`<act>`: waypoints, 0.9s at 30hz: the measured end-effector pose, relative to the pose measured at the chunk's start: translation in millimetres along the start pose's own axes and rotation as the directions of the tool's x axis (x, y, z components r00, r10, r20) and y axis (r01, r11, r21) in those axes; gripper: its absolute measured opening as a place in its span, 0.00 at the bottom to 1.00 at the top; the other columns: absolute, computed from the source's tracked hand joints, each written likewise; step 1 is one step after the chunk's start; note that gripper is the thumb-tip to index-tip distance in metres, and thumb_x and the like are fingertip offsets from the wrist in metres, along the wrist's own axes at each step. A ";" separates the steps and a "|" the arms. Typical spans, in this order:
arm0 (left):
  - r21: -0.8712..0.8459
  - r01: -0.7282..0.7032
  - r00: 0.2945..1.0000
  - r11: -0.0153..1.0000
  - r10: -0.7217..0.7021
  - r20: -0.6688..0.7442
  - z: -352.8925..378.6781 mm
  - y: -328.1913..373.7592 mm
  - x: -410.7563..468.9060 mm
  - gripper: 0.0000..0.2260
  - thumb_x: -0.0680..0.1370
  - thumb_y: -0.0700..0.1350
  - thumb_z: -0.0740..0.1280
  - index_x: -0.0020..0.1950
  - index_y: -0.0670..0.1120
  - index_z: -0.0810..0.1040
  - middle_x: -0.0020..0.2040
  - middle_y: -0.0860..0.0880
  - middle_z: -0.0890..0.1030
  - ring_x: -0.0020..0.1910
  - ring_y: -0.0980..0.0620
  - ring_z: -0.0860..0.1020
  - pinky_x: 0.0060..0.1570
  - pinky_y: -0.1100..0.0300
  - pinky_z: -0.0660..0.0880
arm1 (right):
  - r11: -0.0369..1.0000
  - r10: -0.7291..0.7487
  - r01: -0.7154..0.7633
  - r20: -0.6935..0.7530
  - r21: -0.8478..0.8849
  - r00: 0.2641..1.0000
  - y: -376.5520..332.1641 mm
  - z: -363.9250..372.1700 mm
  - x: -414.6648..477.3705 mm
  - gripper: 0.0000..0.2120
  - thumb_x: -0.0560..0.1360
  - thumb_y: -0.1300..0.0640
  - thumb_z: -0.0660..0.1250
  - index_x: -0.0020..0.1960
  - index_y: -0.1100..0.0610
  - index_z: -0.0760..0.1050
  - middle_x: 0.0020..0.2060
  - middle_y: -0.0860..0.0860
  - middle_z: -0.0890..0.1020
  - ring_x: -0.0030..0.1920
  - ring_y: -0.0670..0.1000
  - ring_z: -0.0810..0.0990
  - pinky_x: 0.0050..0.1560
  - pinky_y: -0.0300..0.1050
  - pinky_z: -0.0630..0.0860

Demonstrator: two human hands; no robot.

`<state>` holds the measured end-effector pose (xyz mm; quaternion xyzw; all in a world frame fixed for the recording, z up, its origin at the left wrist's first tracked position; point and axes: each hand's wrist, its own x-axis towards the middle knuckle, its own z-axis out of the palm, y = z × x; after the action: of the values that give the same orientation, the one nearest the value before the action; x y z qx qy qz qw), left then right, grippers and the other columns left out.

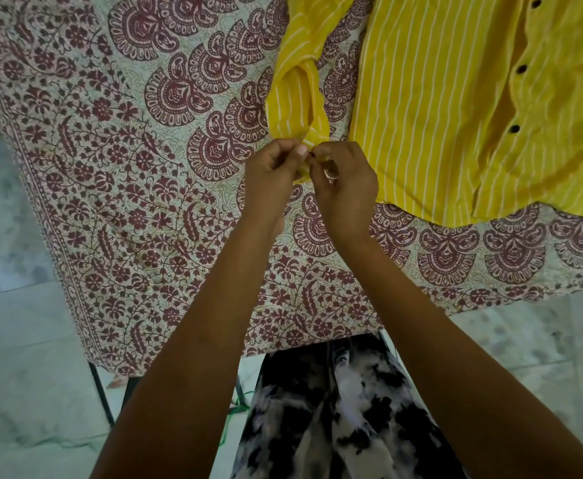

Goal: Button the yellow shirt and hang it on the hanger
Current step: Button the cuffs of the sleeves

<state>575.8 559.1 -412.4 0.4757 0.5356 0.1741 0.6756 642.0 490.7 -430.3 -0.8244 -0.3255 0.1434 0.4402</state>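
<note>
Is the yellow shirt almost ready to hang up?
Not yet. Three dark front buttons show on the yellow shirt, though I cannot tell if they are fastened. The left hand and right hand pinch the sleeve cuff. No hanger is in view, so hanging is left.

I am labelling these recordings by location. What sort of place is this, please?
Probably a room in a home: a printed cloth is draped over a thin-legged table, the floor is pale marble-like tile, and a yellow shirt lies spread on the cloth.
</note>
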 end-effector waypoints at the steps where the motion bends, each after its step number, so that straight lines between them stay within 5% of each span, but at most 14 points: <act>1: 0.009 -0.021 1.000 1.000 0.021 -0.012 0.2 0.4 0.1 0.05 0.77 0.37 0.64 0.43 0.45 0.77 0.39 0.46 0.79 0.41 0.51 0.77 0.46 0.58 0.76 | 1.000 -0.017 0.017 0.003 -0.004 1.000 0.2 0.0 -0.8 0.05 0.74 0.59 0.67 0.47 0.59 0.79 0.45 0.53 0.81 0.40 0.47 0.80 0.35 0.47 0.77; 4: 0.080 -0.107 0.991 0.991 0.113 -0.077 1.3 1.2 0.9 0.06 0.76 0.37 0.65 0.43 0.46 0.77 0.38 0.48 0.80 0.36 0.55 0.77 0.38 0.63 0.75 | 0.999 -0.031 0.031 0.013 0.029 0.999 -1.0 -0.3 -0.1 0.06 0.74 0.59 0.66 0.48 0.59 0.79 0.45 0.53 0.82 0.40 0.47 0.81 0.37 0.47 0.78; 8: 0.125 -0.168 0.976 0.978 0.183 -0.117 1.3 0.8 3.5 0.08 0.74 0.39 0.67 0.41 0.52 0.76 0.40 0.51 0.81 0.40 0.56 0.79 0.43 0.60 0.76 | 0.990 0.064 -0.072 0.063 0.118 0.996 -2.3 0.3 9.4 0.06 0.73 0.59 0.68 0.47 0.61 0.79 0.42 0.53 0.83 0.39 0.46 0.80 0.41 0.48 0.79; 15: 0.054 -0.083 0.989 0.995 0.089 -0.116 3.1 -4.0 7.6 0.07 0.76 0.36 0.65 0.42 0.48 0.76 0.38 0.47 0.80 0.37 0.53 0.78 0.39 0.61 0.77 | 0.950 0.158 -0.192 0.150 0.247 0.976 1.7 -1.5 12.4 0.04 0.71 0.62 0.68 0.43 0.61 0.79 0.36 0.47 0.81 0.35 0.41 0.79 0.40 0.38 0.78; 18: 0.043 -0.049 0.992 0.998 0.053 -0.112 4.1 -9.2 6.2 0.07 0.77 0.35 0.64 0.43 0.47 0.76 0.37 0.50 0.80 0.33 0.59 0.77 0.35 0.64 0.76 | 0.745 0.350 -0.473 0.328 0.471 0.878 7.2 -5.1 16.2 0.01 0.70 0.64 0.68 0.41 0.60 0.78 0.35 0.50 0.81 0.37 0.45 0.79 0.42 0.40 0.78; 20: 0.231 -0.178 0.978 0.956 0.199 -0.068 0.3 -14.8 6.5 0.04 0.76 0.36 0.64 0.45 0.45 0.76 0.39 0.51 0.80 0.34 0.64 0.77 0.37 0.66 0.75 | 0.520 0.437 -0.682 0.525 0.515 0.730 11.4 -10.3 17.5 0.04 0.73 0.65 0.67 0.41 0.58 0.78 0.37 0.52 0.81 0.39 0.47 0.80 0.45 0.40 0.79; 24: 0.662 -0.549 0.797 0.510 0.558 0.232 -8.1 -26.1 10.1 0.04 0.79 0.42 0.58 0.52 0.46 0.70 0.44 0.45 0.80 0.37 0.56 0.75 0.34 0.60 0.70 | 0.368 0.455 -0.823 0.688 0.434 0.566 16.4 -16.0 20.0 0.08 0.76 0.63 0.63 0.40 0.56 0.76 0.36 0.49 0.80 0.42 0.46 0.79 0.52 0.41 0.79; 25: 0.692 -0.539 0.789 0.480 0.575 0.216 -10.6 -28.6 10.5 0.04 0.79 0.44 0.57 0.53 0.48 0.68 0.46 0.44 0.80 0.37 0.53 0.75 0.33 0.60 0.69 | 0.331 0.461 -0.834 0.696 0.441 0.551 16.0 -16.3 20.8 0.08 0.76 0.63 0.62 0.40 0.56 0.76 0.34 0.48 0.80 0.41 0.46 0.79 0.50 0.40 0.79; 27: 0.673 -0.446 0.814 0.590 0.580 0.031 -16.4 -33.4 11.4 0.09 0.79 0.45 0.60 0.57 0.45 0.71 0.48 0.44 0.79 0.39 0.53 0.77 0.34 0.63 0.70 | 0.259 0.471 -0.843 0.700 0.471 0.536 16.2 -16.9 24.9 0.09 0.77 0.64 0.62 0.39 0.56 0.76 0.31 0.47 0.80 0.40 0.46 0.79 0.43 0.38 0.81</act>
<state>556.2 558.8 -446.0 0.7952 0.4627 0.2091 0.3315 676.1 490.0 -432.6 -0.5492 0.0730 0.6172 0.5587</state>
